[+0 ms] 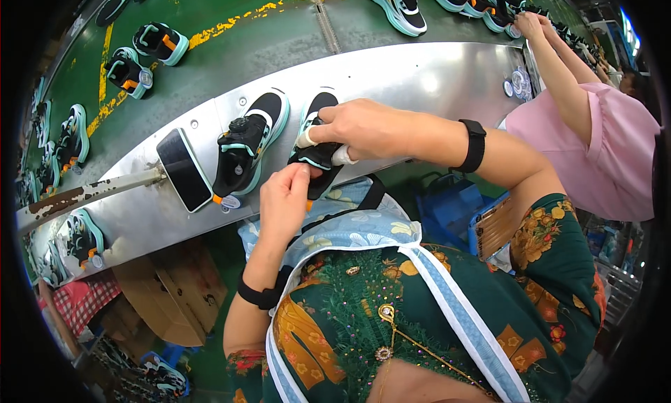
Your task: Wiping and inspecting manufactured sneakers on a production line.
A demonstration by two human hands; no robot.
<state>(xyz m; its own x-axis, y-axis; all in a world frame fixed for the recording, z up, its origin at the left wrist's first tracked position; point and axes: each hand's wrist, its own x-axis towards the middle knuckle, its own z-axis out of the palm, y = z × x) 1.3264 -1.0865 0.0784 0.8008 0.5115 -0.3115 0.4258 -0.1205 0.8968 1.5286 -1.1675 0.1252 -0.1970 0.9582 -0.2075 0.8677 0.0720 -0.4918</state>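
A black sneaker with mint-green and white trim (323, 101) lies on the metal bench in front of me, its toe pointing away. From the right, my right hand (363, 130) reaches over it, closed on its tongue and upper; white covers wrap some of its fingertips. My left hand (285, 193) is closed in a pinch at the shoe's collar, near the tongue's mint edge. What lies between those fingertips is partly hidden. Just left stands the matching sneaker (241, 148), with a round dial on its tongue and an orange heel loop carrying a small tag.
A dark-screened phone (184, 169) lies on the metal bench (412, 75), by a rusty bar (91, 193). Beyond runs a green belt (231, 57) carrying several sneakers (162, 42). At right, a person in pink (583, 148) handles shoes near round stickers (518, 83). Cardboard (168, 291) stands below left.
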